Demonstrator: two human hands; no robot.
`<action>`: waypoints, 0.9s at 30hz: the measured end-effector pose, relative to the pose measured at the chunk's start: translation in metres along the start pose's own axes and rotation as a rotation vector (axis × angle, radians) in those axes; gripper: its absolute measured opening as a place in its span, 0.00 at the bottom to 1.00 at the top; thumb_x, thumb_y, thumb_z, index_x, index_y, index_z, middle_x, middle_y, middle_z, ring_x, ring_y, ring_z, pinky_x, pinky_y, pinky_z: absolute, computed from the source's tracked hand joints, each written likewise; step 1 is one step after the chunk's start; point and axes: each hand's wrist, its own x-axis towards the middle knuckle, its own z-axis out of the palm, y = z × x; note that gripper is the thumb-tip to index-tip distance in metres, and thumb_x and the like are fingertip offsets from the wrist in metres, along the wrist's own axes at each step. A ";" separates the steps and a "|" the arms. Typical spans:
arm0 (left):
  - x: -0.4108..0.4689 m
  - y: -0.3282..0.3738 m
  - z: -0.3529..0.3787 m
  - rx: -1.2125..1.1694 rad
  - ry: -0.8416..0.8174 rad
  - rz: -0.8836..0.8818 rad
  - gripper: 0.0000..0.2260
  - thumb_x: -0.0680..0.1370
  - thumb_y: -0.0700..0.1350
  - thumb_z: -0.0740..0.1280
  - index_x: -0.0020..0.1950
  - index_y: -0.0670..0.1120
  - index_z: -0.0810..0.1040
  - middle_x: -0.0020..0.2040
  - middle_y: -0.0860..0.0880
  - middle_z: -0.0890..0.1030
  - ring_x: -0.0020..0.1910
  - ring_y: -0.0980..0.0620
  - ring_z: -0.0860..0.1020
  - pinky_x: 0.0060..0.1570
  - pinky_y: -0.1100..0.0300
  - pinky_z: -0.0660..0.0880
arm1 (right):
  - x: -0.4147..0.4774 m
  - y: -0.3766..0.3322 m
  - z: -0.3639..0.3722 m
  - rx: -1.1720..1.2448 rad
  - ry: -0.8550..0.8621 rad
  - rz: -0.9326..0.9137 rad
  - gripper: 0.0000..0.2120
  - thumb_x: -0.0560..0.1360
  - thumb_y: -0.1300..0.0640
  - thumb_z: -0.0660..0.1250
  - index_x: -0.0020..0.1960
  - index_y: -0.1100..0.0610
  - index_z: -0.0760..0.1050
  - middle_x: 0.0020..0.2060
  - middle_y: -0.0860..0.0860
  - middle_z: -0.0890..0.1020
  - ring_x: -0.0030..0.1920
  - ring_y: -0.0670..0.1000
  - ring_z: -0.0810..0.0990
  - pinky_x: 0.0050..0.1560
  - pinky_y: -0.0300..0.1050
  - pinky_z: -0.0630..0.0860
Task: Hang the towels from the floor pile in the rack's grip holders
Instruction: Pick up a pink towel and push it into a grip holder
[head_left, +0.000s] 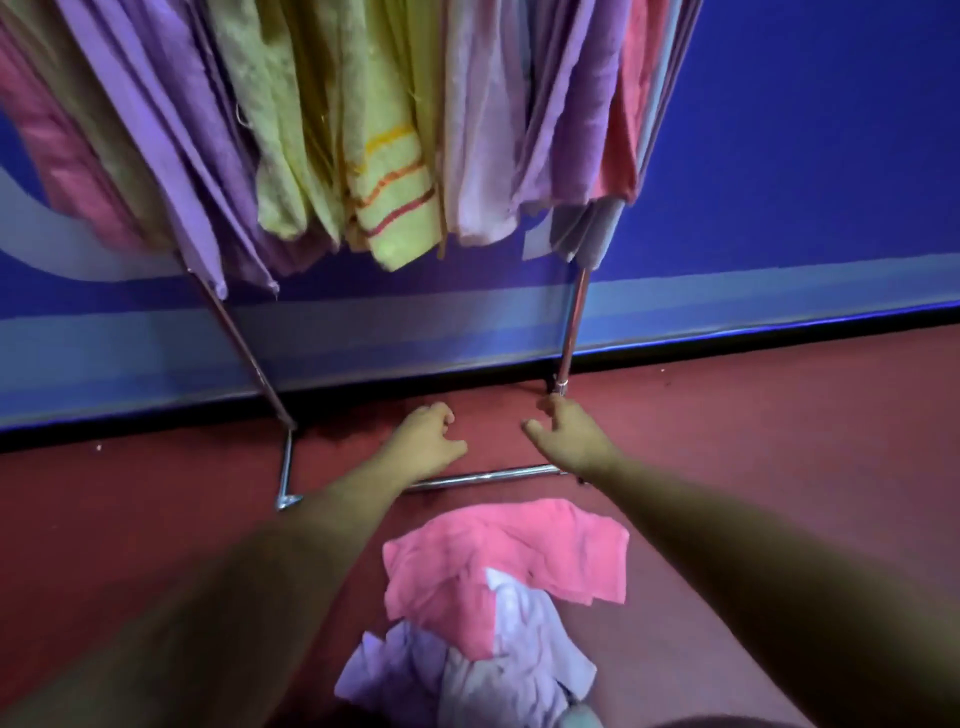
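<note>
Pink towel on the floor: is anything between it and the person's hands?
Nothing visible does. The pink towel lies uncovered on top, over lavender towels. The left hand and right hand are empty and are out beyond it, near the rack's base bar.

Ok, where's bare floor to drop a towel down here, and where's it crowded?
Bare red floor lies right of the pile, out to the wall, and left of it beside the rack's side foot. The strip behind the front bar is bare too. Crowded: the hanging towels overhead.
</note>
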 end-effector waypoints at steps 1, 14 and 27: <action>0.001 -0.015 0.010 0.003 -0.007 -0.020 0.16 0.73 0.44 0.72 0.59 0.40 0.76 0.56 0.41 0.79 0.53 0.42 0.78 0.53 0.57 0.72 | 0.003 0.008 0.016 -0.021 -0.037 0.021 0.23 0.78 0.50 0.66 0.67 0.63 0.72 0.61 0.60 0.77 0.62 0.58 0.77 0.60 0.44 0.69; -0.007 -0.193 0.148 0.010 -0.232 -0.269 0.07 0.74 0.41 0.68 0.50 0.41 0.83 0.53 0.42 0.84 0.53 0.44 0.81 0.52 0.55 0.75 | 0.015 0.103 0.231 -0.267 -0.446 0.197 0.25 0.76 0.50 0.66 0.69 0.61 0.69 0.64 0.59 0.73 0.65 0.61 0.74 0.66 0.56 0.71; -0.031 -0.284 0.243 -0.035 -0.356 -0.194 0.30 0.64 0.59 0.57 0.48 0.35 0.80 0.47 0.34 0.78 0.46 0.37 0.77 0.45 0.50 0.68 | -0.017 0.143 0.304 -0.145 -0.324 0.256 0.18 0.70 0.43 0.53 0.38 0.54 0.76 0.44 0.62 0.83 0.49 0.61 0.81 0.46 0.49 0.69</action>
